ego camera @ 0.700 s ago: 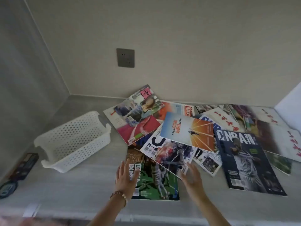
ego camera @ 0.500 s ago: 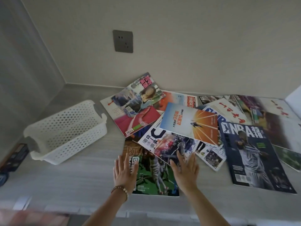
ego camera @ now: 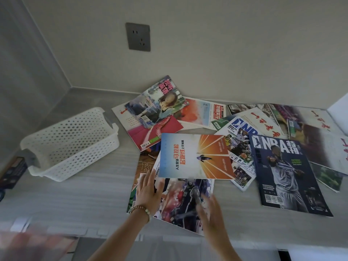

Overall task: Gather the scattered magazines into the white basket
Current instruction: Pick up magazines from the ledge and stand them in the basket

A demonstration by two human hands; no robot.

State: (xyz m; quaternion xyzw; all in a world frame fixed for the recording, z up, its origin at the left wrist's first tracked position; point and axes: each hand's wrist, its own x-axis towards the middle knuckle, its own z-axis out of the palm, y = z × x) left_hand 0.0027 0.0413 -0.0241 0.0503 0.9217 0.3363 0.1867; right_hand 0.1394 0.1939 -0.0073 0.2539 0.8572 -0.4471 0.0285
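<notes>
**Hands flat on the nearest magazines, basket off to the left**

Near the front edge of the table (ego camera: 79,196), both hands rest on the closest part of the magazine pile. The left hand (ego camera: 148,193), with a bead bracelet at the wrist, lies flat with fingers (ego camera: 150,178) spread and released, pressing on the basketball magazine (ego camera: 184,202) where it overlaps a green-covered one (ego camera: 131,200). The right hand (ego camera: 211,213) is blurred; it sits over the same magazine's near right part, fingers extended, and whether it grips an edge cannot be told.

Just beyond the fingertips lies the orange-and-blue runner magazine (ego camera: 195,157), overlapping the basketball magazine's far part. More magazines fan out to the far side and the right, including the dark NBA issue (ego camera: 284,172) and the pink-titled one (ego camera: 160,102) against the wall.

The white basket (ego camera: 75,140) stands empty to the left and slightly farther away, apart from the pile, its long axis running from near left to far right. Judging by this, the left hand is nearer the basket, so any gathered stack would travel leftward.
</notes>
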